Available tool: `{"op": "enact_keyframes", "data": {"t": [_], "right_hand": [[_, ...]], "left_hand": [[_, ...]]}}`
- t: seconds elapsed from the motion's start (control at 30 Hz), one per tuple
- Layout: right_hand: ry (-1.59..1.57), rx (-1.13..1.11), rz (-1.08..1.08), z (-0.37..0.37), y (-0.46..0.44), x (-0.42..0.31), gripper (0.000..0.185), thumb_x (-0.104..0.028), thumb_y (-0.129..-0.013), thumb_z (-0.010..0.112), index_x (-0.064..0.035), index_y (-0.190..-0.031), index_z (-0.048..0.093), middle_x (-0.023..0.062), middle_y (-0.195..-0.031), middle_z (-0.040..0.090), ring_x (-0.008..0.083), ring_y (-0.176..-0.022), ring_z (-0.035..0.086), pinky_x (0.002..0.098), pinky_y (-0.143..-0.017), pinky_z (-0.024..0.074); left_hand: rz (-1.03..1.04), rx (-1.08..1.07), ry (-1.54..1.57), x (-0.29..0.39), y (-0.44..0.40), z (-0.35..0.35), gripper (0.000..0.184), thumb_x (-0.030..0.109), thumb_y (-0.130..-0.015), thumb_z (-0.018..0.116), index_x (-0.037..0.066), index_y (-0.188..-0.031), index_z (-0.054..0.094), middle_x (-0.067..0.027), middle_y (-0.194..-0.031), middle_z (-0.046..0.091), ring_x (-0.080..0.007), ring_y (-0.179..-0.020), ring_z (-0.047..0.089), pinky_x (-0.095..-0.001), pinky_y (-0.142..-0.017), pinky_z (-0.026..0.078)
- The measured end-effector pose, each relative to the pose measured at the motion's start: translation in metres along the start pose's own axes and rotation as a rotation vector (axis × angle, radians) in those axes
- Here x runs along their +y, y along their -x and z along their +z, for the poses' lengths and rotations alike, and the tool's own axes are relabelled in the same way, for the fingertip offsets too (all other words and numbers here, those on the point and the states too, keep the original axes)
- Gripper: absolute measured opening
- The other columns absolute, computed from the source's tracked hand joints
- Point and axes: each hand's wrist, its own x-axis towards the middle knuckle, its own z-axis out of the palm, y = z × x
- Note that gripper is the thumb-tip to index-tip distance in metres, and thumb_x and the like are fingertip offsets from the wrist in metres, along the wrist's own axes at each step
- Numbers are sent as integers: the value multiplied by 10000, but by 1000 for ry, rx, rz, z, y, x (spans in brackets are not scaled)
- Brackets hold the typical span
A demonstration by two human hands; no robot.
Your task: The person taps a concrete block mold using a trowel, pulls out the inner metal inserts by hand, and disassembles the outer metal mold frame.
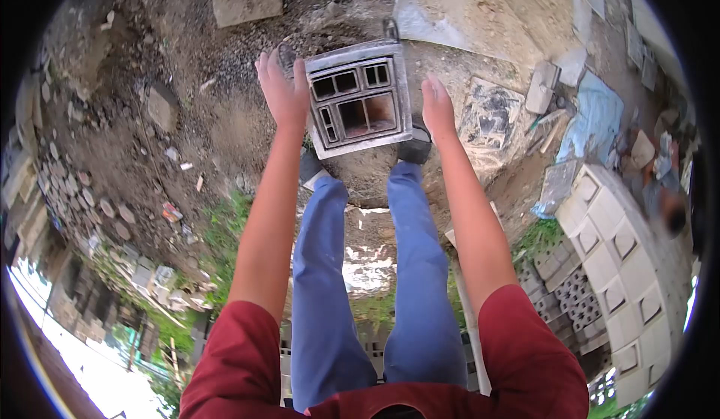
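Observation:
A square grey frame point(400, 85), which looks like a mould for a patterned vent block, sits on the ground at my feet. Inner bars divide it into several rectangular openings, and soil shows through them. A dark loop handle point(390, 29) sticks up at its far right corner. My left hand point(286, 96) is beside the frame's left edge, fingers spread and empty; I cannot tell whether it touches the edge. To the right, my right hand point(439, 108) hovers apart from the frame, seen edge-on with fingers stretched out and nothing in it.
My shoes point(415, 147) stand close to the frame's near edge. A powder-dusted patterned patch point(491, 115) lies right. Beyond are a sand heap point(480, 6) on sheeting, a blue sheet point(592, 115) and stacked pale blocks point(611, 246). Loose stones point(163, 108) lie left.

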Motion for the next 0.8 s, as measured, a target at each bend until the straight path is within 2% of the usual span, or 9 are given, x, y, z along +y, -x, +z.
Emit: {"op": "enact_keyframes", "data": {"t": [0.07, 0.13, 0.17, 0.3, 0.33, 0.47, 0.57, 0.67, 0.8], "right_hand": [[-19, -5, 28, -21, 26, 11, 523, -341, -1060, 508, 34, -1424, 524, 216, -1437, 568, 285, -1350, 538, 354, -1140, 376], [-179, -31, 25, -19, 26, 14, 500, -330, -1061, 509, 39, -1397, 544, 211, -1409, 590, 275, -1330, 555, 349, -1127, 389], [-132, 15, 83, -65, 44, 21, 479, -318, -1063, 511, 45, -1371, 564, 206, -1381, 612, 265, -1311, 572, 344, -1113, 403], [-165, 66, 182, -136, 75, 42, 443, -327, -1052, 542, 50, -1264, 633, 168, -1237, 698, 222, -1186, 646, 319, -1034, 458], [-226, 105, 194, -141, 72, 66, 456, -355, -1038, 563, 42, -1245, 649, 152, -1182, 720, 206, -1139, 663, 313, -993, 476], [-288, 138, 315, -177, 63, 157, 471, -377, -1020, 571, 27, -1250, 652, 154, -1185, 720, 223, -1128, 670, 336, -968, 487], [-241, 211, 334, -214, 59, 197, 451, -350, -1008, 577, 28, -1243, 653, 159, -1190, 721, 253, -1143, 669, 350, -971, 489], [-243, 294, 304, -248, 34, 267, 430, -313, -982, 592, 28, -1237, 656, 174, -1171, 727, 281, -1128, 682, 361, -964, 497], [-116, 421, 324, -308, -2, 321, 403, -280, -976, 574, 11, -1242, 660, 203, -1173, 718, 292, -1136, 683, 371, -995, 498]], "left_hand": [[117, -50, -20, 27, 24, 5, 524, 299, -1009, 588, -42, -1395, 488, -296, -1564, 349, -475, -1495, 249, -538, -1216, 204], [245, -123, -126, 72, 20, -12, 479, 276, -1013, 574, -5, -1395, 506, -287, -1568, 350, -472, -1496, 251, -540, -1216, 205], [261, -214, -52, 97, 40, 14, 465, 272, -1012, 574, 9, -1390, 518, -280, -1571, 352, -473, -1495, 253, -543, -1215, 209], [396, -384, -89, 139, 68, 62, 432, 264, -1013, 572, 29, -1374, 545, -268, -1578, 352, -473, -1495, 253, -550, -1213, 220], [429, -398, -109, 148, 70, 75, 426, 265, -1012, 574, 28, -1365, 553, -261, -1580, 353, -473, -1494, 253, -553, -1211, 226], [529, -458, -127, 191, 95, 134, 379, 275, -1036, 537, 43, -1330, 591, -225, -1593, 354, -453, -1501, 252, -537, -1214, 232], [559, -543, -122, 214, 134, 188, 353, 292, -1060, 500, 56, -1289, 629, -208, -1594, 366, -439, -1510, 247, -517, -1221, 226], [462, -633, -66, 233, 168, 252, 361, 323, -1075, 471, 79, -1270, 652, -218, -1571, 403, -445, -1508, 253, -511, -1206, 261], [437, -742, 15, 253, 210, 336, 360, 315, -1071, 471, 52, -1222, 664, -238, -1559, 405, -460, -1493, 268, -535, -1201, 267]]}}
